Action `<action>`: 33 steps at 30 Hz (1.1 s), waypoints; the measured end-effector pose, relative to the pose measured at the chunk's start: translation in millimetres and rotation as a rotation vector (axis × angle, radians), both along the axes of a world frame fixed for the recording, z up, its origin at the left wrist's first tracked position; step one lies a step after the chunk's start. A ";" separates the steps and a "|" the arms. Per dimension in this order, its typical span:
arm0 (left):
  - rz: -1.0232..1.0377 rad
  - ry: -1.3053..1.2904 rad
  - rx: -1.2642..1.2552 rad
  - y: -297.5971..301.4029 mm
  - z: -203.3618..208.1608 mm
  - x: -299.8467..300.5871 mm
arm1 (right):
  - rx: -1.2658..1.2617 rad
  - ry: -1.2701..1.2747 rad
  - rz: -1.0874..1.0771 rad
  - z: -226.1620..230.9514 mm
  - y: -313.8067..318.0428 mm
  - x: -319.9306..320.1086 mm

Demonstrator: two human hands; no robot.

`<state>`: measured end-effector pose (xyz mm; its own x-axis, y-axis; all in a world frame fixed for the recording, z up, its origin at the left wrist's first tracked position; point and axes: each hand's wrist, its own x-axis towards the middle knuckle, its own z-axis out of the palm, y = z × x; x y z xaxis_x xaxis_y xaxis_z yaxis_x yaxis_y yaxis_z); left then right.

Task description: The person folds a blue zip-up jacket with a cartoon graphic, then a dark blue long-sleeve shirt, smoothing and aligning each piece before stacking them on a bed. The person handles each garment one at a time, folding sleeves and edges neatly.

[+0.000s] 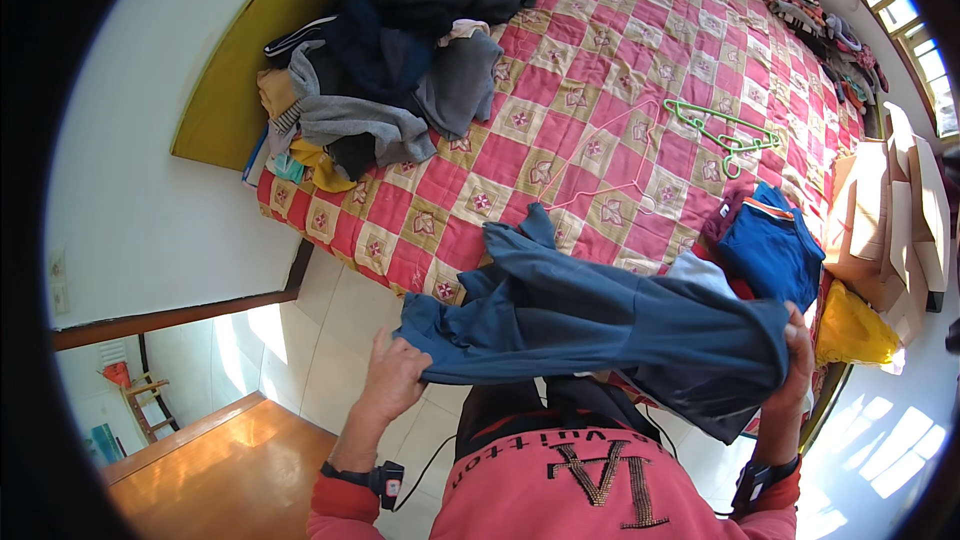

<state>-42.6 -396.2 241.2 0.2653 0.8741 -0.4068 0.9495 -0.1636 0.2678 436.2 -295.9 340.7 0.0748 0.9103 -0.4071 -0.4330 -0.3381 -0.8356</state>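
Both forearms extend forward, well apart. The left hand is closed with fingers curled. The right hand is closed.

garment: slate blue | bedspread: red-tan checks (leafy) | cardboard: brown

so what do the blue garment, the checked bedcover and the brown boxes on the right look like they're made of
Blue garment: matt, soft cloth, possibly a knit, since it drapes in loose folds; the fibre can't be told. Checked bedcover: printed fabric, perhaps cotton, its surface gently puckered. Brown boxes: likely cardboard, plain and matt, judging by the stiff, straight panels.
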 end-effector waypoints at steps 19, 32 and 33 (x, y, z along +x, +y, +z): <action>0.613 -0.408 -0.182 18.3 -91.0 -30.4 | 0.179 -0.729 1.066 -254.7 22.2 -133.8; 1.552 -0.822 -0.160 31.7 -222.7 -12.5 | -0.106 -0.720 0.906 -286.7 -19.7 -153.8; 1.597 -0.763 -0.134 35.8 -226.1 -9.3 | -0.160 -0.685 0.841 -268.9 -14.4 -154.7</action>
<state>-51.9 -360.5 15.0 -0.5836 0.4204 -0.6948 -0.1824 0.7658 0.6166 281.6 -310.3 71.9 -0.2900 0.7165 -0.6344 0.5269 -0.4338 -0.7309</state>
